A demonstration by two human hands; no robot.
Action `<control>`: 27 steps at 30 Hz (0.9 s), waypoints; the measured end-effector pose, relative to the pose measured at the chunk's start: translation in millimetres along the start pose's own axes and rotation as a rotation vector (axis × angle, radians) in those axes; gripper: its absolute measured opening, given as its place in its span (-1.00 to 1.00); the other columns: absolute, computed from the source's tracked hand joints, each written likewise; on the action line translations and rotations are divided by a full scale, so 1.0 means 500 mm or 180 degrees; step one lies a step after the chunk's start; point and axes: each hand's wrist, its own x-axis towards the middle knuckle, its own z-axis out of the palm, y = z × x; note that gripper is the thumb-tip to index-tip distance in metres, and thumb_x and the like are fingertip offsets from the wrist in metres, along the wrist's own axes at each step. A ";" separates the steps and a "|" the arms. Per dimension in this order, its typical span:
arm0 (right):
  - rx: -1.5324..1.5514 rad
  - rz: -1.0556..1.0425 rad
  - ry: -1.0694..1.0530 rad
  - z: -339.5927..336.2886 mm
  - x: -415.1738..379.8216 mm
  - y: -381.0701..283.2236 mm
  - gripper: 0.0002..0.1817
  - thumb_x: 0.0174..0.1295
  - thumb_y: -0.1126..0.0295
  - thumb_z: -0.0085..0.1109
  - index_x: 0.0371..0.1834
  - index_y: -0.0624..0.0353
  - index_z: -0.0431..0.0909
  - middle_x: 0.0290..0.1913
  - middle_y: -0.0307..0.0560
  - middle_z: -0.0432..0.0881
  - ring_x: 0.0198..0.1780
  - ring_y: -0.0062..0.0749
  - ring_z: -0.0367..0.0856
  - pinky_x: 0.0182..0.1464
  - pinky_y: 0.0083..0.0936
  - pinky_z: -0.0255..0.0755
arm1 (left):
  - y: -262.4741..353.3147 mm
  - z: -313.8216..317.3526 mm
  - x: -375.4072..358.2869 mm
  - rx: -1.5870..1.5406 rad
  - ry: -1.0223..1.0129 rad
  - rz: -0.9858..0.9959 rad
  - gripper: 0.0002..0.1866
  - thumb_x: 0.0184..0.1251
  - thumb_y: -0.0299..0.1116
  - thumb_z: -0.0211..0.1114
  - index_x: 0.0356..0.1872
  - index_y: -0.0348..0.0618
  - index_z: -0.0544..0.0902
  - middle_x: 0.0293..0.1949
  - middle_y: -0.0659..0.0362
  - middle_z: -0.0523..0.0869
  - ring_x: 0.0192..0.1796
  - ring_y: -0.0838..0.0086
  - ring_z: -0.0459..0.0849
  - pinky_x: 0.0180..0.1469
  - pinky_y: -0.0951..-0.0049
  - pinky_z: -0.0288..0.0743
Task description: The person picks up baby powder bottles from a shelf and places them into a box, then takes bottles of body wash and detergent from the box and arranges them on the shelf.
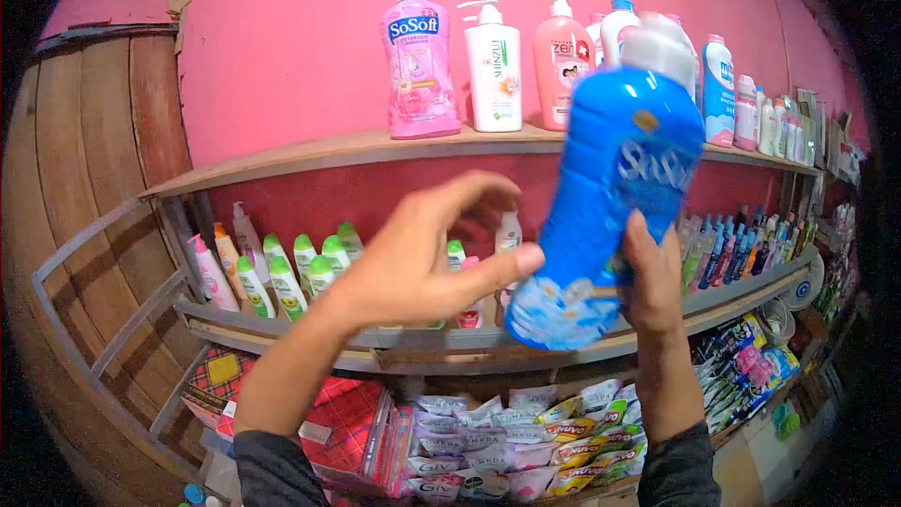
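The blue bottle [610,197] is blurred and hides most of the right hand [650,274], whose fingers clamp it from behind. The left hand [413,263], fingers spread, thumb touching the bottle, hovers before the middle shelf [282,343].

Your view is evenly and fairly brightly lit, with saturated colour on the pink wall [282,47]. Strong fisheye distortion bows the upper shelf [310,152] and bends the wooden panelling [84,160] at the left, and black vignetting fills the corners and the whole right edge. Motion blur smears the blue bottle [610,216] you are holding, so its label is soft, and your left hand [413,263] is slightly blurred too. The pump bottles [493,66] behind stay sharp. Soft shadow sits under the shelves, and the far right goods fade into dimness.
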 end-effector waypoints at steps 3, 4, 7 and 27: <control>0.0255 -0.0002 -0.0438 0.088 0.071 -0.019 -0.59 0.39 0.16 0.17 0.12 0.24 0.52 -0.12 -0.26 0.66 -0.18 -0.64 0.59 -0.10 -0.59 0.50 | 0.010 -0.011 -0.031 -0.0477 0.0409 0.0352 -0.38 0.13 -0.21 0.53 0.14 -0.35 0.51 -0.08 0.10 0.67 0.00 0.47 0.63 0.07 0.37 0.53; 0.0303 -0.0318 -0.0607 0.117 0.097 -0.008 -0.59 0.39 0.13 0.17 0.10 0.24 0.54 -0.13 -0.27 0.67 -0.19 -0.65 0.58 -0.13 -0.61 0.50 | 0.025 -0.018 -0.032 -0.0755 0.0543 0.0456 -0.39 0.14 -0.29 0.53 0.16 -0.36 0.49 -0.05 0.11 0.67 -0.01 0.49 0.64 0.07 0.40 0.55; 0.0368 -0.0264 -0.1001 0.205 0.136 -0.033 -0.56 0.38 0.10 0.18 0.10 0.25 0.52 -0.12 -0.19 0.67 -0.15 -0.59 0.63 -0.20 -0.55 0.59 | 0.056 -0.069 -0.037 -0.0568 0.0875 0.0207 -0.53 0.28 -0.45 0.39 0.17 -0.37 0.48 -0.02 0.10 0.67 -0.02 0.52 0.65 0.07 0.44 0.57; -0.2849 -0.1553 -0.0495 0.204 0.257 0.051 -0.48 0.22 0.11 0.24 -0.08 0.48 0.56 -0.10 0.37 0.58 -0.02 0.12 0.59 0.09 -0.18 0.46 | -0.336 -0.512 0.223 0.0518 0.1051 -0.1300 -0.51 0.22 -0.23 0.46 0.12 -0.22 0.57 -0.03 0.13 0.71 -0.03 0.42 0.68 -0.02 0.29 0.60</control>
